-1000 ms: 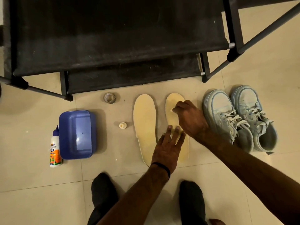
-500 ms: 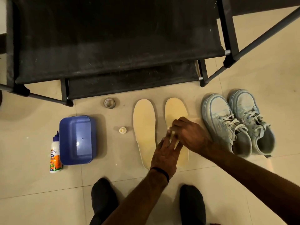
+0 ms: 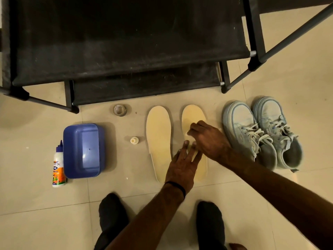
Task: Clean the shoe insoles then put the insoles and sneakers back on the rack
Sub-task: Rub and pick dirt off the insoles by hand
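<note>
Right hand (image 3: 209, 139) shifted up right insole (image 3: 193, 116) toward toe since half a second ago; small pale wad seen pinched under its curled fingertips, material cannot be told. Left hand (image 3: 183, 165) laid flat, fingers straight, pressed on same insole's heel half; nothing gripped. Left insole (image 3: 158, 139) laid on floor (image 3: 36, 204) just beside. Pair of pale blue sneakers (image 3: 261, 134) set right of insoles, near rack (image 3: 126, 51) foot. Blue tub (image 3: 82, 150), glue bottle (image 3: 58, 165), small cap (image 3: 134, 140), tape roll (image 3: 119, 110) noted at left
</note>
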